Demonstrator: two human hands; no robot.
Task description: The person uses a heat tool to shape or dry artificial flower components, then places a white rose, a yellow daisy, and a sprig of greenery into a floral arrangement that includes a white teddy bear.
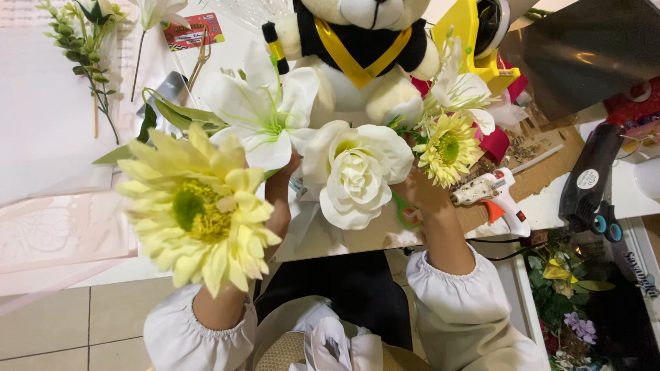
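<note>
My left hand rises from a white sleeve and grips a bunch of artificial flowers from below. The bunch has a big pale yellow gerbera close to the camera and a white lily behind it. My right hand is closed under a white rose and a smaller yellow gerbera, with its fingers mostly hidden by the blooms. A green looped scissors handle shows at its left side. A plush bear in a black gown and yellow sash sits just behind the flowers.
A white glue gun with an orange trigger lies to the right, with a black heat tool beyond it. A green sprig and pink paper sheets lie on the left. A box of loose flowers stands at lower right.
</note>
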